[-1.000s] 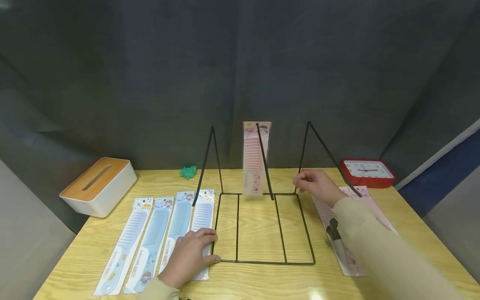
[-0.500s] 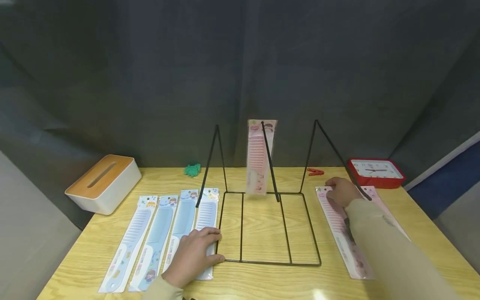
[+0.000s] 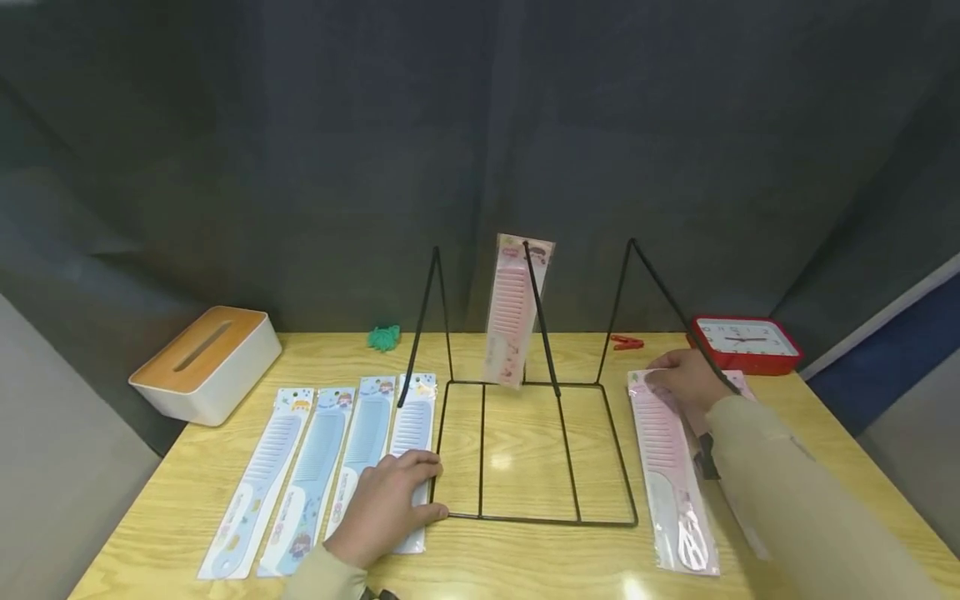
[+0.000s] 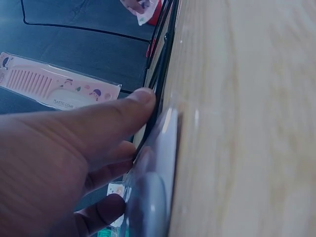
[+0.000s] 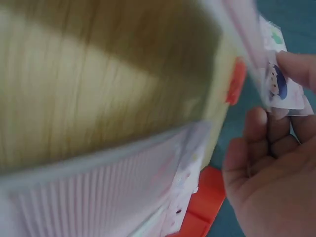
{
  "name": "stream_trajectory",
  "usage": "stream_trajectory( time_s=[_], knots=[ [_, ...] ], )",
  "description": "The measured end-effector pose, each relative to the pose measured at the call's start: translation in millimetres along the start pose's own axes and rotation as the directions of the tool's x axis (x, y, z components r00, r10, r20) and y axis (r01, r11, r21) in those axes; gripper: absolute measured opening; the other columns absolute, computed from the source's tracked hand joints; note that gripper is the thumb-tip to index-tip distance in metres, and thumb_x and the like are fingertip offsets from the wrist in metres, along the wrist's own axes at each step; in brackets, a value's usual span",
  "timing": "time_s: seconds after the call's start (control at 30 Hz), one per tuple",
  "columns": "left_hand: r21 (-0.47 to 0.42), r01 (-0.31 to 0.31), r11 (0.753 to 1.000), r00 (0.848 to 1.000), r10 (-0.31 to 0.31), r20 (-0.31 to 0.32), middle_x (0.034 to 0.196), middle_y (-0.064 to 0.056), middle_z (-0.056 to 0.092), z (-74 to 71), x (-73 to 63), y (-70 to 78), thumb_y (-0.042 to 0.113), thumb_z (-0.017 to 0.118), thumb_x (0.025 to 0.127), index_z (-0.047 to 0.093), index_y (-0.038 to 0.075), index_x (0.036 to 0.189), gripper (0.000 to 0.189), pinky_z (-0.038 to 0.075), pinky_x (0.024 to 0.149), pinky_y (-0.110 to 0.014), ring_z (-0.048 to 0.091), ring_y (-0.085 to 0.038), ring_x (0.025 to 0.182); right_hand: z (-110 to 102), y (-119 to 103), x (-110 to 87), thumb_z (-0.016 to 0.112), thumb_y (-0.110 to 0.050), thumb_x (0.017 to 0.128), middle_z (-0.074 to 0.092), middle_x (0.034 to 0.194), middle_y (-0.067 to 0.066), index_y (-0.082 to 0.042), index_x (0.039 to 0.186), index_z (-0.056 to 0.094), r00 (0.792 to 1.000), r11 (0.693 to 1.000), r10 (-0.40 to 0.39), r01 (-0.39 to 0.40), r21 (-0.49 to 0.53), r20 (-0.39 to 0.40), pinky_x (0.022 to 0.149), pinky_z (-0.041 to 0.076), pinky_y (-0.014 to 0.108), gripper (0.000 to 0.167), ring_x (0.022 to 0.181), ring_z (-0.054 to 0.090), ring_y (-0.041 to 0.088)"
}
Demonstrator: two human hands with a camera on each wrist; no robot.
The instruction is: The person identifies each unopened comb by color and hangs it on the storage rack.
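Note:
My right hand point(image 3: 682, 383) pinches the top of a packaged pink comb point(image 3: 666, 450) between thumb and fingers, its upper end raised off the table in the right wrist view. Another packaged pink comb point(image 5: 98, 197) lies on the table beside it, partly under my arm in the head view. My left hand point(image 3: 390, 504) rests on the left front of a black wire rack point(image 3: 525, 521), fingers extended, thumb at the front corner. One packaged pink comb point(image 3: 508, 308) hangs from the rack's middle prong. Beneath and beside my left hand lie several packaged blue combs point(image 3: 367, 425).
A white tissue box with a wooden lid point(image 3: 213, 367) stands at the back left. A green tangled item point(image 3: 383, 337) and a small red clip point(image 3: 627, 342) lie behind the rack. The red clock point(image 3: 746, 343) is at the back right, before a dark curtain point(image 3: 375, 150).
My right hand has moved right from beside the rack's right prong to a pink comb and taken hold of its top. The hanging comb's lower end has swung left. My left hand stays on the rack.

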State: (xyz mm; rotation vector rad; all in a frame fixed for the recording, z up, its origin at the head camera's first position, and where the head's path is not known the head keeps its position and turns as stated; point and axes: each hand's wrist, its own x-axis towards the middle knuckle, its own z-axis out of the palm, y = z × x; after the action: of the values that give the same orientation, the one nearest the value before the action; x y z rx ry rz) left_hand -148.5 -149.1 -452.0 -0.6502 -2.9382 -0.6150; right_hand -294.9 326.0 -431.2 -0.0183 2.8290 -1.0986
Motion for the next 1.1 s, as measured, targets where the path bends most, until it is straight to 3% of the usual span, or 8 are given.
stream_trajectory(
  time_s=[0.17, 0.37, 0.53, 0.6, 0.7, 0.93, 1.0, 1.1],
  knots=[
    [-0.009, -0.004, 1.000, 1.000, 0.004, 0.002, 0.132, 0.004, 0.063, 0.7, 0.0, -0.3, 0.043, 0.082, 0.080, 0.072, 0.012, 0.121, 0.053, 0.045, 0.078, -0.043, 0.059, -0.023, 0.106, -3.4, -33.6, -27.3, 0.058, -0.039, 0.101, 0.061, 0.122, 0.019, 0.004, 0.125, 0.062, 0.999, 0.994, 0.030, -0.033, 0.100, 0.037, 0.089, 0.046, 0.044, 0.049, 0.109, 0.053, 0.031],
    [-0.014, 0.001, 1.000, 1.000, -0.001, 0.006, 0.131, 0.004, 0.063, 3.2, 0.4, -2.8, 0.044, 0.082, 0.080, 0.072, 0.012, 0.122, 0.053, 0.044, 0.078, -0.041, 0.059, -0.022, 0.106, -1.6, -85.5, -59.8, 0.055, -0.054, 0.099, 0.066, 0.115, 0.012, -0.004, 0.131, 0.059, 0.999, 0.967, 0.033, -0.040, 0.253, 0.034, 0.082, 0.051, 0.034, 0.059, 0.096, 0.061, 0.025],
    [-0.025, 0.012, 1.000, 1.000, -0.011, 0.011, 0.132, 0.005, 0.063, 3.0, 0.1, -3.1, 0.045, 0.081, 0.081, 0.072, 0.013, 0.122, 0.053, 0.044, 0.079, -0.042, 0.059, -0.023, 0.107, 5.4, -142.4, -99.9, 0.061, -0.043, 0.100, 0.068, 0.109, 0.009, -0.007, 0.114, 0.067, 0.990, 0.934, -0.126, 0.140, 0.328, -0.065, 0.076, 0.051, 0.031, 0.039, 0.093, 0.059, 0.022],
    [-0.027, 0.012, 1.000, 1.000, -0.011, 0.012, 0.132, 0.005, 0.063, 2.8, -0.1, -3.2, 0.046, 0.080, 0.081, 0.072, 0.013, 0.122, 0.053, 0.044, 0.079, -0.043, 0.059, -0.023, 0.107, 11.8, -162.3, -118.2, 0.064, -0.031, 0.100, 0.068, 0.103, 0.009, -0.007, 0.102, 0.069, 0.960, 0.900, -0.249, 0.278, 0.337, -0.127, 0.071, 0.052, 0.030, 0.024, 0.089, 0.059, 0.021],
    [-0.030, 0.007, 1.000, 1.000, -0.007, 0.012, 0.132, 0.004, 0.063, 2.6, -0.6, -2.3, 0.045, 0.080, 0.081, 0.072, 0.012, 0.122, 0.053, 0.044, 0.080, -0.043, 0.059, -0.023, 0.107, 19.2, -185.6, -145.4, 0.066, -0.010, 0.097, 0.068, 0.097, 0.008, -0.009, 0.092, 0.068, 0.876, 0.793, -0.449, 0.481, 0.373, -0.175, 0.068, 0.052, 0.029, 0.006, 0.085, 0.060, 0.019],
    [-0.036, -0.006, 0.999, 1.000, 0.006, 0.000, 0.132, 0.003, 0.063, -0.6, -0.9, -0.6, 0.042, 0.082, 0.081, 0.072, 0.011, 0.122, 0.052, 0.045, 0.080, -0.046, 0.059, -0.023, 0.106, 22.8, -222.1, -184.4, 0.064, 0.017, 0.087, 0.065, 0.086, 0.003, -0.011, 0.092, 0.068, 0.637, 0.511, -0.733, 0.746, 0.427, -0.238, 0.070, 0.048, 0.029, 0.029, 0.082, 0.057, 0.017],
    [-0.036, -0.001, 0.999, 1.000, 0.001, 0.003, 0.133, 0.004, 0.063, -1.3, -0.8, -0.5, 0.041, 0.082, 0.081, 0.071, 0.011, 0.122, 0.052, 0.045, 0.080, -0.046, 0.059, -0.023, 0.107, 21.1, -229.1, -186.4, 0.065, 0.016, 0.087, 0.064, 0.086, 0.004, -0.008, 0.091, 0.068, 0.631, 0.495, -0.728, 0.754, 0.432, -0.268, 0.069, 0.047, 0.030, 0.024, 0.081, 0.056, 0.018],
    [-0.040, 0.007, 0.999, 1.000, -0.006, 0.011, 0.133, 0.004, 0.062, -1.2, -1.1, -0.5, 0.041, 0.082, 0.081, 0.071, 0.011, 0.122, 0.052, 0.045, 0.080, -0.045, 0.059, -0.023, 0.107, 19.2, -235.6, -184.9, 0.068, 0.010, 0.089, 0.065, 0.088, 0.005, -0.007, 0.090, 0.067, 0.689, 0.545, -0.664, 0.712, 0.443, -0.291, 0.067, 0.048, 0.029, 0.017, 0.082, 0.057, 0.018]
  ],
)
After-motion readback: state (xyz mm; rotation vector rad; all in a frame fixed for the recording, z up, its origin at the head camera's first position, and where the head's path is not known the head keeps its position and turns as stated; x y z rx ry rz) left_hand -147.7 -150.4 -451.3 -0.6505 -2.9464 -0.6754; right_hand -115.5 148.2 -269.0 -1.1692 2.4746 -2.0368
